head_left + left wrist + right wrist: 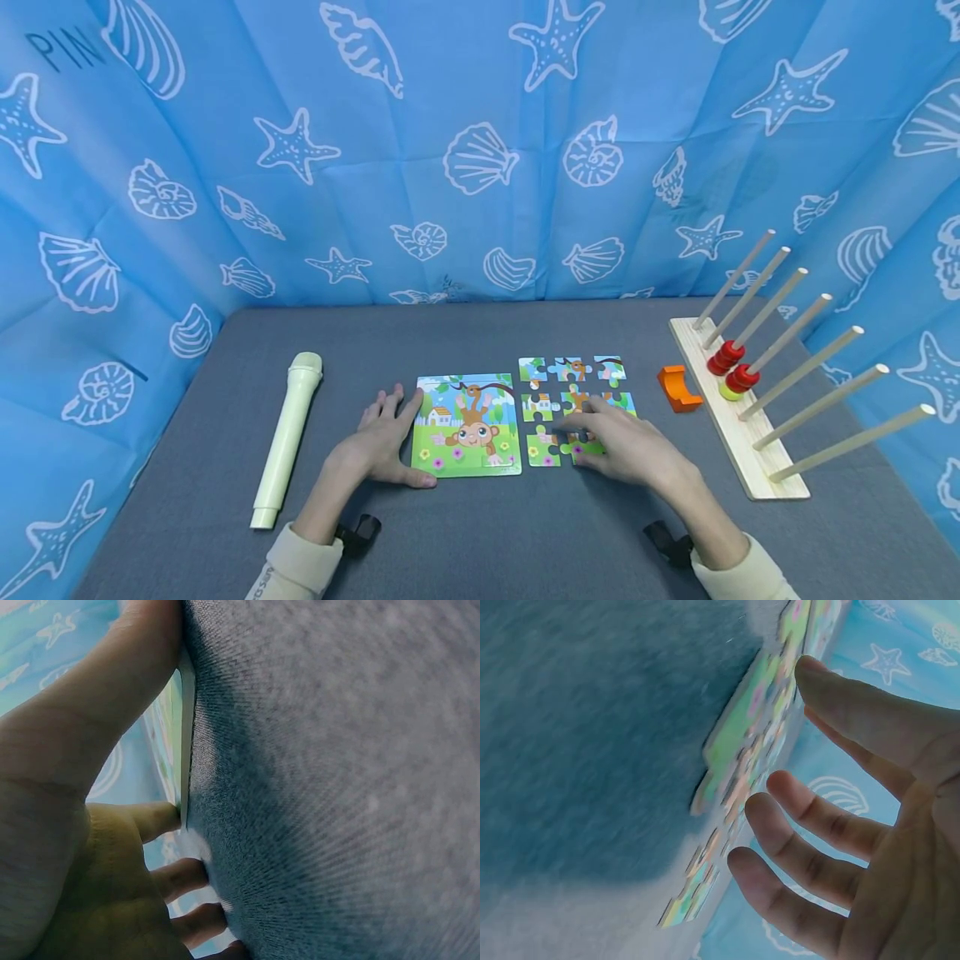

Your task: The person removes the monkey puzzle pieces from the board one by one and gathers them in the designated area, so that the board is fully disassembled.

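A monkey picture puzzle board [465, 460] lies flat on the grey table. My left hand [381, 446] rests at its left side, fingers spread, the thumb by its lower left corner. In the left wrist view, the thumb and forefinger touch or nearly touch the edge of the board [186, 742]. Right of the board lie several loose jigsaw pieces [537, 406] in rough rows. Over the pieces at lower right hovers my right hand [633, 442], fingers loosely bent and holding nothing; it hides part of them. Its fingers stand above the pieces [731, 742] in the right wrist view.
A pale green tube-shaped stick [285, 437] lies to the left. At the right stands a wooden peg rack [738, 425] with red rings [726, 357] on its pegs, and beside it an orange curved block [678, 389]. A blue shell-print curtain [465, 217] hangs behind the table.
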Motion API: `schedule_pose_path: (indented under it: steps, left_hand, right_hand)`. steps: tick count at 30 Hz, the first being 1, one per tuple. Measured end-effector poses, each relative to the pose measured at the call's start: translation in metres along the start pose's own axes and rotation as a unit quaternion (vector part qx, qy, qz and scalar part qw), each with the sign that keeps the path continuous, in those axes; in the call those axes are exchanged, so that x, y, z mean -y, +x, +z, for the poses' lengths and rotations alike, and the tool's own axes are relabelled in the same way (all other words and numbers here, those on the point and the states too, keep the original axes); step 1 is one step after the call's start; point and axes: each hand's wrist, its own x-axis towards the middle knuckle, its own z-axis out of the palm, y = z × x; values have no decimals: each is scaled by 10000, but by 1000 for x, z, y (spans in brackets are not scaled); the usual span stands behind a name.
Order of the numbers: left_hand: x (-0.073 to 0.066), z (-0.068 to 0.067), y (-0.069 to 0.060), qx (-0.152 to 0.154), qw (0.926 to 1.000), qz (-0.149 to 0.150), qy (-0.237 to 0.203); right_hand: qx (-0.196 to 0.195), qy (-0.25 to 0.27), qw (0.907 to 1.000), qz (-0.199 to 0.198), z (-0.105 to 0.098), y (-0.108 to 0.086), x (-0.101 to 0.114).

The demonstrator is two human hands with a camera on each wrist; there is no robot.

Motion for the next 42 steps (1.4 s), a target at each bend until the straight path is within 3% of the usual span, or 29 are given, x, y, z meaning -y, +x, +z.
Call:
schedule_pose_path:
  steps: [12, 42]
  left_hand:
    - [1, 0, 1, -20, 10000, 69, -30]
    - [2, 0, 0, -8, 9999, 15, -105]
  right_hand:
    - [-219, -105, 9991, -354, 3, 8, 20]
    - [2, -57, 9955, -945, 32, 39, 63]
